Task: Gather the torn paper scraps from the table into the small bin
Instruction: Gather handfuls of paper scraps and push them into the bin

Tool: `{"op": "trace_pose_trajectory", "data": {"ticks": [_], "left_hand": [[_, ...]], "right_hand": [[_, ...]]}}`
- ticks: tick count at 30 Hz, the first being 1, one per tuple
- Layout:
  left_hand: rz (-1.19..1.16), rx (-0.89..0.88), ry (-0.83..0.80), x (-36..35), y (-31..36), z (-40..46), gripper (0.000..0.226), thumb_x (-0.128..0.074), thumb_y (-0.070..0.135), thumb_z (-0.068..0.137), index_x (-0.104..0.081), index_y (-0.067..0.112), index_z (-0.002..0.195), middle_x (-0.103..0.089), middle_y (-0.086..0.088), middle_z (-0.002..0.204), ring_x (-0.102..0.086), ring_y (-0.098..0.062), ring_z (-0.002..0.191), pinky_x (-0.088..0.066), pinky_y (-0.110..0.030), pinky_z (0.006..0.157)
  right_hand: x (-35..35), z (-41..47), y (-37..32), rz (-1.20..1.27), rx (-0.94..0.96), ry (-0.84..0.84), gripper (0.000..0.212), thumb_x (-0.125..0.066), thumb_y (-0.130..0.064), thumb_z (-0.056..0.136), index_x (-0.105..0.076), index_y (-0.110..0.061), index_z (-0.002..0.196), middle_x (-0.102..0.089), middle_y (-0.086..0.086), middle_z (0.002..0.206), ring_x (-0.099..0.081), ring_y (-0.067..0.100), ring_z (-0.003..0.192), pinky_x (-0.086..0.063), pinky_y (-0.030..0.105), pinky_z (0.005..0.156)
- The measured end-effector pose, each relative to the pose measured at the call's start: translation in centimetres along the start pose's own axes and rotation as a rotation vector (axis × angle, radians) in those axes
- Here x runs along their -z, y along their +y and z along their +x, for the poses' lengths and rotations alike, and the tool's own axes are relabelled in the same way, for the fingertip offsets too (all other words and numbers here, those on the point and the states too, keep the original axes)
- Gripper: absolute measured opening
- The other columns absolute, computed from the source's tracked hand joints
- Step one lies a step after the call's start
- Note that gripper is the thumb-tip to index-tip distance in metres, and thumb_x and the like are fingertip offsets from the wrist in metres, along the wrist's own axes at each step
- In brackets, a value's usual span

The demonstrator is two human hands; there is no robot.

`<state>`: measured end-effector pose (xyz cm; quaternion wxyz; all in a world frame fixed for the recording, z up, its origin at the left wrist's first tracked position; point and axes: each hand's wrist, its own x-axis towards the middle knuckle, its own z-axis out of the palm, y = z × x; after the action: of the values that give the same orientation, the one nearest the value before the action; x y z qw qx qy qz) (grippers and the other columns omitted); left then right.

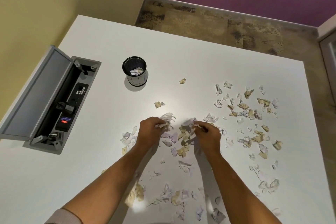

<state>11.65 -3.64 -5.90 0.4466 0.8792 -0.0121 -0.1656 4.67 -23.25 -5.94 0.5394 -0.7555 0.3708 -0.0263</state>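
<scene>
Scraps [243, 109] strewn right of bin [134, 70], cable hatch [60, 100] open left

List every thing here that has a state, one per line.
small bin: upright, a few scraps inside
paper scraps: mostly scattered on the table
left hand: gripping scraps
right hand: gripping scraps
cable box lid: open
power switch: lit red
</scene>
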Motion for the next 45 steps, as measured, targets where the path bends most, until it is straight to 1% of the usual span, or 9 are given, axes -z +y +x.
{"op": "trace_pose_trajectory", "data": {"ticks": [4,11,16,20,22,26,30,36,45], "left_hand": [[-0.129,0.075,0.017,1.8,1.1,0.0,0.022,-0.074,0.000,0.078,-0.078,0.021,0.085,-0.073,0.008,0.088,-0.063,0.007,0.079,-0.040,0.001,0.070],[-0.262,0.142,0.118,5.5,3.3,1.8,0.016,-0.078,0.009,0.080,-0.076,0.023,0.087,-0.071,0.012,0.087,-0.063,0.005,0.071,-0.044,-0.002,0.062],[-0.169,0.102,0.187,8.7,4.7,5.3,0.017,-0.078,0.011,0.080,-0.077,0.016,0.096,-0.071,0.001,0.085,-0.061,-0.013,0.067,-0.048,-0.022,0.072],[-0.071,0.025,0.201,11.3,5.8,8.9,0.016,-0.081,0.013,0.078,-0.078,0.013,0.094,-0.073,-0.004,0.076,-0.062,-0.009,0.060,-0.049,-0.018,0.070],[0.056,-0.006,0.220,12.6,6.3,10.9,0.018,-0.077,0.007,0.077,-0.079,0.014,0.093,-0.076,-0.005,0.085,-0.063,-0.007,0.072,-0.044,-0.011,0.072],[0.262,0.013,0.196,14.5,6.9,15.2,0.019,-0.072,0.006,0.082,-0.077,0.014,0.098,-0.072,-0.013,0.106,-0.057,-0.026,0.113,-0.047,-0.025,0.093],[0.485,0.024,0.103,14.3,6.8,17.9,0.023,-0.062,0.001,0.085,-0.074,0.015,0.099,-0.062,-0.019,0.115,-0.057,-0.035,0.108,-0.048,-0.032,0.089],[0.750,0.008,-0.075,12.9,7.6,19.0,0.027,-0.053,0.001,0.086,-0.063,0.002,0.112,-0.058,-0.021,0.115,-0.063,-0.038,0.099,-0.052,-0.036,0.074],[0.624,-0.004,-0.109,14.0,8.1,20.0,0.022,-0.056,0.003,0.086,-0.072,0.010,0.099,-0.063,-0.016,0.116,-0.063,-0.034,0.102,-0.054,-0.036,0.082]], "right_hand": [[-0.1,-0.1,-0.8,0.345,-0.171,-0.026,0.019,-0.069,0.002,0.082,-0.075,-0.009,0.095,-0.074,0.015,0.096,-0.071,0.029,0.090,-0.058,0.039,0.083],[-1.2,-0.2,-4.3,0.588,-0.216,-0.062,0.024,-0.062,0.006,0.086,-0.073,-0.010,0.100,-0.075,-0.002,0.075,-0.065,0.006,0.056,-0.051,0.018,0.049],[-2.1,0.0,-7.2,0.666,-0.169,-0.104,0.027,-0.059,0.011,0.086,-0.072,-0.010,0.097,-0.076,0.001,0.081,-0.069,0.005,0.067,-0.052,0.014,0.056],[-2.4,0.1,-7.6,0.689,-0.185,-0.106,0.028,-0.056,0.014,0.086,-0.071,-0.007,0.099,-0.075,0.001,0.077,-0.067,0.005,0.062,-0.051,0.014,0.054],[-2.5,0.1,-7.2,0.661,-0.190,-0.106,0.028,-0.057,0.012,0.087,-0.071,-0.009,0.099,-0.076,0.003,0.084,-0.069,0.007,0.068,-0.053,0.015,0.057],[-2.8,0.1,-6.3,0.625,-0.183,-0.114,0.027,-0.057,0.010,0.088,-0.072,-0.009,0.100,-0.074,0.009,0.093,-0.069,0.014,0.075,-0.056,0.018,0.062],[-3.4,0.1,-5.9,0.642,-0.158,-0.134,0.023,-0.058,0.008,0.089,-0.072,-0.005,0.102,-0.072,0.012,0.098,-0.068,0.021,0.087,-0.057,0.021,0.074],[-3.8,0.1,-5.8,0.612,-0.115,-0.183,0.037,-0.055,0.009,0.089,-0.079,-0.018,0.084,-0.077,0.003,0.092,-0.072,0.013,0.082,-0.056,0.018,0.065],[-4.3,-0.2,-5.6,0.579,-0.107,-0.197,0.046,-0.052,0.017,0.087,-0.079,-0.020,0.084,-0.077,0.003,0.094,-0.072,0.015,0.086,-0.056,0.019,0.066]]}}
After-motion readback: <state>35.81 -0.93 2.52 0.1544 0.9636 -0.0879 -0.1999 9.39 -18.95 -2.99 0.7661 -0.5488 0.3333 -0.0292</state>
